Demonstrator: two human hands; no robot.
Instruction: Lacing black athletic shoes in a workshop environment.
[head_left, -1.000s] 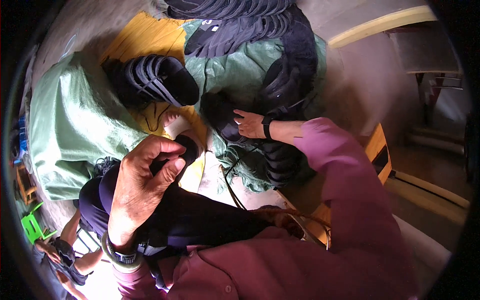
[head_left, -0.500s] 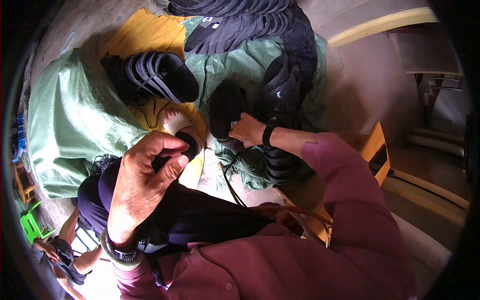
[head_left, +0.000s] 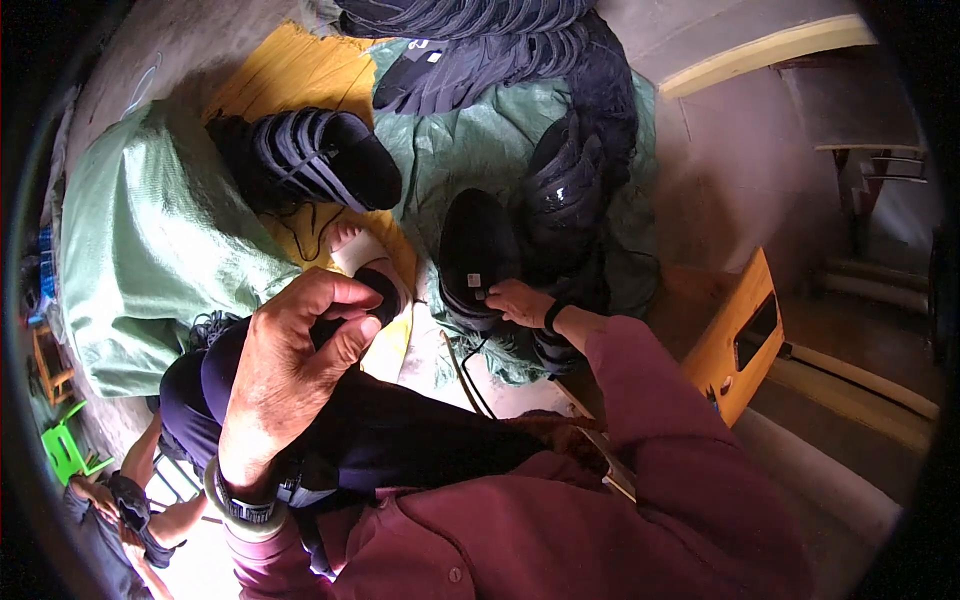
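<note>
My right hand [head_left: 520,302], with a black band at the wrist, reaches forward to the lower right edge of a black curved fabric piece [head_left: 480,235]. Its fingers are closed at that edge, beside a small white label [head_left: 474,281]. My left hand [head_left: 300,340] hovers over my dark trousers, thumb and fingertips drawn together. Whatever they may pinch is too small or hidden to make out. Close to the right of the labelled piece lies a stack of similar black pieces [head_left: 565,190]. Another nested black stack [head_left: 320,155] lies farther left, with loose cords trailing beneath.
Green woven sacking [head_left: 480,130] spreads under the black pieces; a bulky green sack [head_left: 160,250] stands at left. A yellow sheet [head_left: 285,75] lies beneath. A wooden frame [head_left: 745,340] stands at right. Another person's arm [head_left: 180,520] shows at lower left, near a green chair [head_left: 65,450].
My right hand has drawn slightly right and down, uncovering the white label. The labelled black piece appears a little farther right. My left hand keeps its pose.
</note>
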